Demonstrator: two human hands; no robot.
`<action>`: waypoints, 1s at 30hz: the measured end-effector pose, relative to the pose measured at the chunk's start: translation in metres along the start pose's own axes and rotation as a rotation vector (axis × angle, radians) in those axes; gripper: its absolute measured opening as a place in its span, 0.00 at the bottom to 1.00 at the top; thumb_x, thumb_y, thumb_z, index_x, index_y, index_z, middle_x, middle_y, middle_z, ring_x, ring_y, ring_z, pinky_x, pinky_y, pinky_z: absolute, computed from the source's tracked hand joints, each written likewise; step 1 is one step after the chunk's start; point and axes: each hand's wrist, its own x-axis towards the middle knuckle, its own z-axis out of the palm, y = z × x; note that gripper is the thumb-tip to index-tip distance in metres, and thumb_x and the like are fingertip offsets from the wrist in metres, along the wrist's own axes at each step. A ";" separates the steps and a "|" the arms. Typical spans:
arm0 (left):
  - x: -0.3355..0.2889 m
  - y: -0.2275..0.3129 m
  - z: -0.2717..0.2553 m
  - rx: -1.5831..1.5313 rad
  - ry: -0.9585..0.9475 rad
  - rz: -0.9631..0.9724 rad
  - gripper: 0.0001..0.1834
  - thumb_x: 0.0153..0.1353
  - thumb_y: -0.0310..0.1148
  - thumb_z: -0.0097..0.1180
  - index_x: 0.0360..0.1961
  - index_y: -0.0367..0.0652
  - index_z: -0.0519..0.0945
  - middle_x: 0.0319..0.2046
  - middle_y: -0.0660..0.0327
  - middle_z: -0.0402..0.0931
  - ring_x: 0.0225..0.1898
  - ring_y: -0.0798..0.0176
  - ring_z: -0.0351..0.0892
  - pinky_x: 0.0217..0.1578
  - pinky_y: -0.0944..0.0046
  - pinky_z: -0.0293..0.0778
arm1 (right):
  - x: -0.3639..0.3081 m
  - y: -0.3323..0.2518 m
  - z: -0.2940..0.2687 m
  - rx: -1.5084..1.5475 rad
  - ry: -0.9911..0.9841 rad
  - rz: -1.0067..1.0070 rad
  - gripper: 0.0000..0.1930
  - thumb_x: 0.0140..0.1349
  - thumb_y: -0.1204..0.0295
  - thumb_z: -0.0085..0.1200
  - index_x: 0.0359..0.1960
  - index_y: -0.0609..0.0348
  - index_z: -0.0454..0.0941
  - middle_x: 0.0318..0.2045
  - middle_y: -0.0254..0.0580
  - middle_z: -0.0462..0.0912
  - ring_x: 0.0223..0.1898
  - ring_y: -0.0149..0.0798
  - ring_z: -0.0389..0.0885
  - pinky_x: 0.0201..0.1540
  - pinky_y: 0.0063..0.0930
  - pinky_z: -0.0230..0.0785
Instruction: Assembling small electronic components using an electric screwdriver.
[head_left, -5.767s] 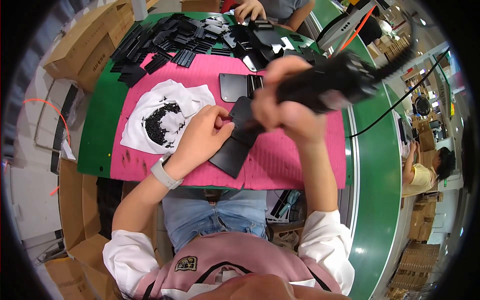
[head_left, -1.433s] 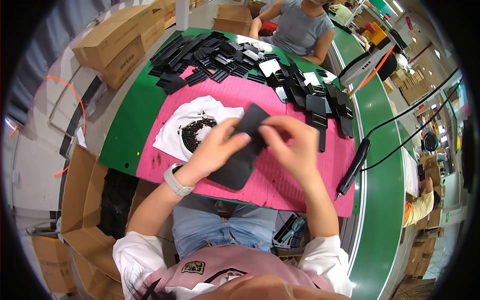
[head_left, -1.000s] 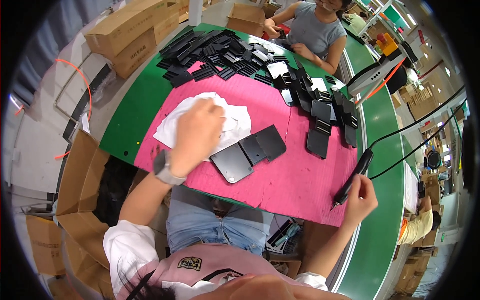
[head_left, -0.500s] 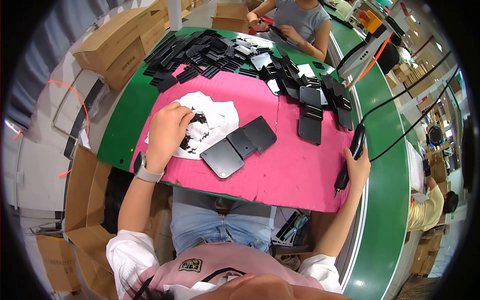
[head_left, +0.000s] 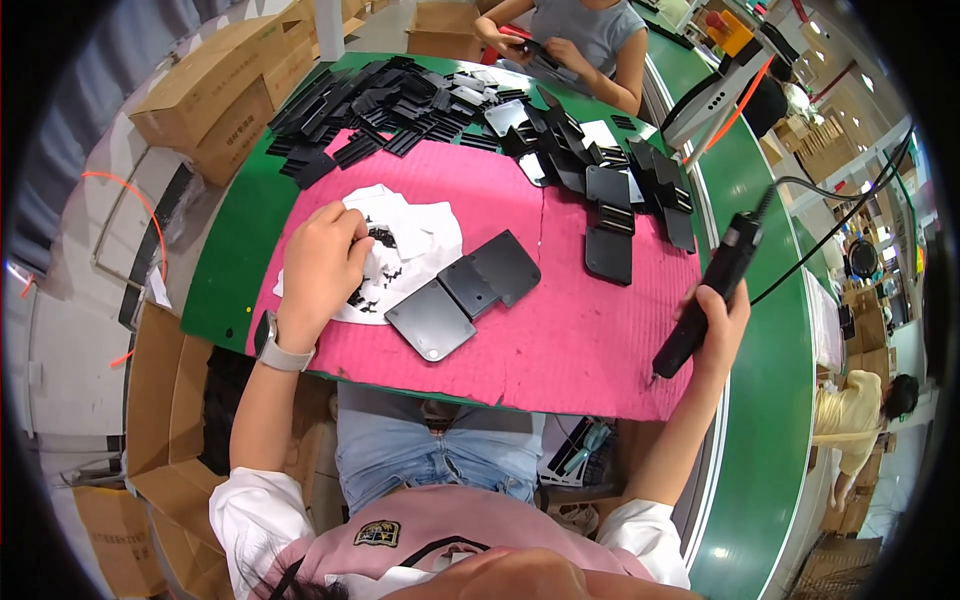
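My right hand grips a black electric screwdriver, its tip pointing down toward the near right of the pink mat. My left hand is over a white cloth with its fingers pinched together. What they hold, if anything, is too small to make out. Small black screws lie in loose heaps on the cloth, partly hidden by that hand. Between my hands an assembly of black plates lies flat on the mat, two wider plates joined by a middle piece, touching the cloth's edge.
Black slotted parts are piled at the far left of the green table. More joined black plates lie far right. A co-worker handles a dark part across the table. Cardboard boxes stand left; the screwdriver's cable runs right.
My right hand has raised and tilted the screwdriver, bringing its body closer. My left hand has shifted slightly over the screws, fingers still pinched. The whole view has moved a little.
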 end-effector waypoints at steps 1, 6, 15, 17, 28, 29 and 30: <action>0.001 0.000 0.000 -0.005 -0.008 0.004 0.07 0.48 0.26 0.62 0.24 0.38 0.75 0.27 0.56 0.73 0.32 0.51 0.75 0.31 0.55 0.70 | -0.003 -0.011 0.005 -0.005 0.007 0.006 0.24 0.51 0.72 0.52 0.51 0.68 0.67 0.21 0.42 0.74 0.19 0.34 0.73 0.22 0.23 0.69; 0.003 -0.002 -0.003 -0.123 0.019 -0.021 0.05 0.49 0.24 0.61 0.25 0.36 0.76 0.24 0.55 0.73 0.27 0.52 0.76 0.28 0.58 0.70 | -0.005 -0.043 0.031 0.288 -0.137 -0.076 0.29 0.47 0.72 0.53 0.54 0.69 0.63 0.21 0.46 0.73 0.19 0.36 0.73 0.25 0.27 0.70; 0.007 -0.010 0.002 -0.144 0.101 0.038 0.03 0.53 0.22 0.58 0.28 0.33 0.77 0.24 0.56 0.74 0.23 0.60 0.73 0.26 0.65 0.69 | 0.008 -0.075 0.087 0.379 -0.448 -0.113 0.31 0.48 0.68 0.52 0.56 0.66 0.63 0.25 0.45 0.71 0.23 0.34 0.71 0.29 0.27 0.65; 0.008 -0.012 0.004 -0.132 0.136 0.012 0.04 0.52 0.23 0.58 0.28 0.34 0.77 0.24 0.53 0.75 0.25 0.55 0.77 0.28 0.61 0.71 | 0.009 -0.081 0.103 0.375 -0.491 -0.122 0.31 0.47 0.67 0.52 0.55 0.67 0.63 0.24 0.44 0.71 0.21 0.34 0.70 0.29 0.27 0.64; 0.016 0.038 0.013 -1.704 -0.356 -0.485 0.06 0.61 0.25 0.52 0.39 0.36 0.76 0.31 0.61 0.75 0.28 0.72 0.73 0.31 0.74 0.70 | 0.022 -0.089 0.165 0.785 -0.671 -0.510 0.24 0.65 0.59 0.47 0.60 0.53 0.60 0.23 0.32 0.68 0.18 0.30 0.67 0.33 0.30 0.63; 0.017 0.042 0.015 -1.799 -0.386 -0.500 0.07 0.62 0.25 0.50 0.40 0.35 0.76 0.32 0.61 0.75 0.28 0.72 0.72 0.31 0.73 0.69 | 0.023 -0.087 0.165 0.825 -0.674 -0.581 0.23 0.66 0.59 0.46 0.60 0.50 0.61 0.24 0.32 0.68 0.18 0.30 0.67 0.34 0.31 0.64; 0.016 0.046 0.019 -1.895 -0.417 -0.521 0.08 0.62 0.25 0.48 0.41 0.35 0.75 0.32 0.60 0.74 0.28 0.71 0.72 0.31 0.72 0.68 | 0.023 -0.085 0.164 0.892 -0.732 -0.558 0.21 0.66 0.58 0.46 0.58 0.48 0.61 0.24 0.32 0.69 0.19 0.30 0.68 0.35 0.31 0.64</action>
